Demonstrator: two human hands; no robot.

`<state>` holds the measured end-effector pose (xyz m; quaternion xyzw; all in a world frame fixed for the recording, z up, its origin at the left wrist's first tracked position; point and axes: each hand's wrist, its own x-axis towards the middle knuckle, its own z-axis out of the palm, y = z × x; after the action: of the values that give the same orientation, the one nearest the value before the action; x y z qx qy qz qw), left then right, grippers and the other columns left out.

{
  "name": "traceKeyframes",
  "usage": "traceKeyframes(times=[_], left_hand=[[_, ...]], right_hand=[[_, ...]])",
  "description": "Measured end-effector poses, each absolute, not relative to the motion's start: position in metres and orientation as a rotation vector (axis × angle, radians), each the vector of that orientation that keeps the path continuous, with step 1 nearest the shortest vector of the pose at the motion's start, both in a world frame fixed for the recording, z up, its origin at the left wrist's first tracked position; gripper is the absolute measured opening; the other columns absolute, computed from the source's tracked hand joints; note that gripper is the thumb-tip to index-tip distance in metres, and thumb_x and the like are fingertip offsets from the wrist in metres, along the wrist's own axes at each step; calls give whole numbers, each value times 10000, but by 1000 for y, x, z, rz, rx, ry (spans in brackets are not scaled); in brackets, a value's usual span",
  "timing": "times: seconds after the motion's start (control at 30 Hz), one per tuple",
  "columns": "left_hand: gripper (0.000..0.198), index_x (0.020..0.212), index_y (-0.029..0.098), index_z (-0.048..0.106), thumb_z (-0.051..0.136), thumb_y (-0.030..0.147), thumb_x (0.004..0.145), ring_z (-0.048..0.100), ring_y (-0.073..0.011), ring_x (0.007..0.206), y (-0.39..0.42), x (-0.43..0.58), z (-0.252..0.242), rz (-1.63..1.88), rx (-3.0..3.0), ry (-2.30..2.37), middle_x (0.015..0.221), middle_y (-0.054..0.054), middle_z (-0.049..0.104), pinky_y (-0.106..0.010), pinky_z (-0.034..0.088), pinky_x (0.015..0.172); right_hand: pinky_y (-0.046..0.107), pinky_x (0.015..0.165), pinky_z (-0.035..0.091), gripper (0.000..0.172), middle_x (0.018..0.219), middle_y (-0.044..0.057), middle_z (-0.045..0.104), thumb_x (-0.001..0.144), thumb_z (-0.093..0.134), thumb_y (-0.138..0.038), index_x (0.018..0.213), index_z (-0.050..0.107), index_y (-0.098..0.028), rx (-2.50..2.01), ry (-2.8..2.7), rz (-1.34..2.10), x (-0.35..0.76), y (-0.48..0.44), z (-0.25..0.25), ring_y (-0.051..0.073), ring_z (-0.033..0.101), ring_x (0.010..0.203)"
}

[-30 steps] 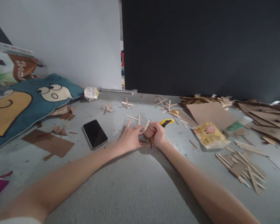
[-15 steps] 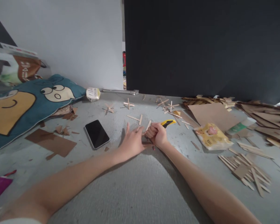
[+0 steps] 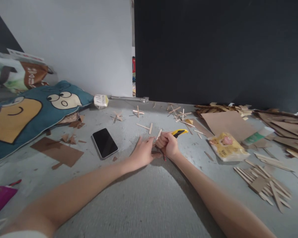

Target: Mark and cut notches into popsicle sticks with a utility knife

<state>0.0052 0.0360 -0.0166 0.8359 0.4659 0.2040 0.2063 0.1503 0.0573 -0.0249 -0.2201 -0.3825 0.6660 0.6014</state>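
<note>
My right hand [image 3: 169, 146] is closed in a fist round a yellow utility knife [image 3: 180, 132], whose handle end sticks out to the right. My left hand [image 3: 142, 153] rests on the table against it, fingers bent in toward the right fist; what they pinch is hidden. A craft stick [image 3: 159, 133] shows just beyond the two hands. Under the right fist a small red-tipped piece [image 3: 165, 159] pokes out. Farther off, two sticks meet at an angle, one of them an upright-looking stick [image 3: 151, 128].
Crossed-stick pieces [image 3: 138, 111] stand toward the back. A phone [image 3: 105, 142], cut cardboard [image 3: 57, 151] and a blue cushion [image 3: 52, 109] lie left. At right are a yellow packet [image 3: 227, 147], a glue tube [image 3: 259, 135], bundled sticks [image 3: 260, 183] and cardboard sheets [image 3: 225, 122].
My left hand's raised finger has come down toward the right fist. The right hand keeps its grip on the utility knife. The whole view has shifted slightly.
</note>
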Motion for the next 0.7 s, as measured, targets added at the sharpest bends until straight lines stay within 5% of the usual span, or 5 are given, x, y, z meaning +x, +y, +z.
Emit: traceKeyframes(times=[0.17, 0.3, 0.47, 0.57, 0.7], left_hand=[[625, 1399, 267, 486, 778, 260, 847, 643, -289, 1305, 57, -4, -5, 339, 2245, 949, 1160, -63, 800, -641, 69, 1261], [679, 1352, 200, 546, 848, 426, 787, 628, -367, 1311, 40, 2, -8, 492, 2327, 1292, 1286, -150, 737, -655, 130, 1256], [558, 1375, 146, 519, 739, 361, 908, 467, -388, 1464, 21, 14, -14, 531, 2382, 1459, 1388, -223, 653, -687, 158, 1239], [695, 1400, 191, 497, 835, 362, 817, 551, -364, 1396, 38, 7, -11, 462, 2287, 1315, 1434, -194, 635, -664, 134, 1250], [714, 1409, 230, 496, 850, 334, 798, 624, -303, 1325, 55, 0, -9, 324, 2227, 1082, 1221, -85, 773, -624, 98, 1269]], right_hand=[[217, 376, 167, 494, 411, -106, 173, 719, 662, -284, 471, 237, -240, -509, -892, 1542, 151, 57, -25, 49, 118, 378], [221, 372, 162, 499, 413, -105, 166, 726, 660, -294, 470, 235, -240, -511, -899, 1550, 152, 58, -26, 51, 110, 377], [225, 372, 166, 523, 409, -105, 156, 739, 661, -302, 477, 213, -239, -516, -899, 1554, 152, 57, -27, 53, 107, 372], [224, 375, 169, 524, 409, -105, 157, 737, 666, -299, 478, 216, -238, -521, -899, 1552, 153, 56, -26, 54, 101, 380], [229, 377, 165, 515, 402, -104, 171, 720, 669, -290, 470, 221, -240, -530, -896, 1548, 153, 55, -24, 56, 97, 387]])
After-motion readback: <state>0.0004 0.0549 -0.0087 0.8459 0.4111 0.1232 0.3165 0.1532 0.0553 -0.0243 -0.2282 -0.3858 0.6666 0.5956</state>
